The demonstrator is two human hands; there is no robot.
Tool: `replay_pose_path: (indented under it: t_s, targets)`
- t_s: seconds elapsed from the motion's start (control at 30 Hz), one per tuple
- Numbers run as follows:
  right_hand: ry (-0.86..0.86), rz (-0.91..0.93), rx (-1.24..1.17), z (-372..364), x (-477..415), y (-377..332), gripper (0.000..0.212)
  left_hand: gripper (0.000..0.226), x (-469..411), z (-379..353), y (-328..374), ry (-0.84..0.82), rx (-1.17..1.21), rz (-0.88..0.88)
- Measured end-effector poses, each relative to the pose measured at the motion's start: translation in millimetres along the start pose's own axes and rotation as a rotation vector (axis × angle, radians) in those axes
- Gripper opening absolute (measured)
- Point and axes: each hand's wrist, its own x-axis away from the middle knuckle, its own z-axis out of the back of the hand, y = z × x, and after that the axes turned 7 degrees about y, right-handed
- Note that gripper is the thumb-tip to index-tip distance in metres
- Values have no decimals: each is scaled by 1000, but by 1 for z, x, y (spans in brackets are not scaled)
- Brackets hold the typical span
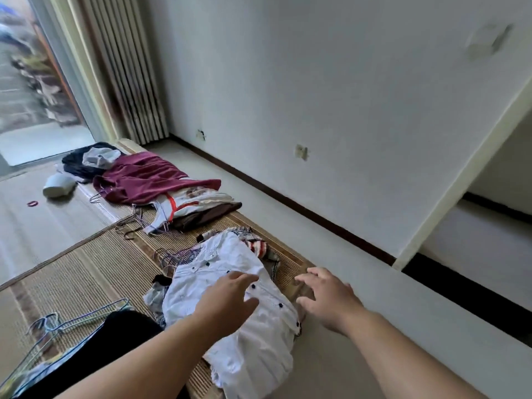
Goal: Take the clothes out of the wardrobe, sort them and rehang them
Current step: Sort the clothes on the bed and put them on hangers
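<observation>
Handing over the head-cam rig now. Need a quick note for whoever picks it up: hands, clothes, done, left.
Left hand: open, over the white shirt, contact unclear.
Right hand: open, holding nothing, beside the shirt at the mat edge.
Clothes: white shirt lies on top of the nearest heap; maroon garment farther along the mat; dark clothes by the window. Loose wire hangers lower left.
Done: clothes lie in heaps on the mat.
Left: finish sorting, rehang everything; nothing hung in view.
</observation>
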Motion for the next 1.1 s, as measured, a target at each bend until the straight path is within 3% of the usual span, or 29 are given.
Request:
replay_pose_path:
  t_s: [0.23,0.43,0.73,1.1]
  targets:
    - [-167,203,91,37,-157,58,52,50,-106,-30,26,93,83,266]
    - [-249,325,80,29,-256,39,51,50,-146,-33,-9,169,120,476]
    - [-420,538,138,-63,-394,-31,55,51,-192,-76,-132,146,190,797]
    - [-577,662,211,-207,-505,-97,61,51,-230,-123,-264,100,175,1040]
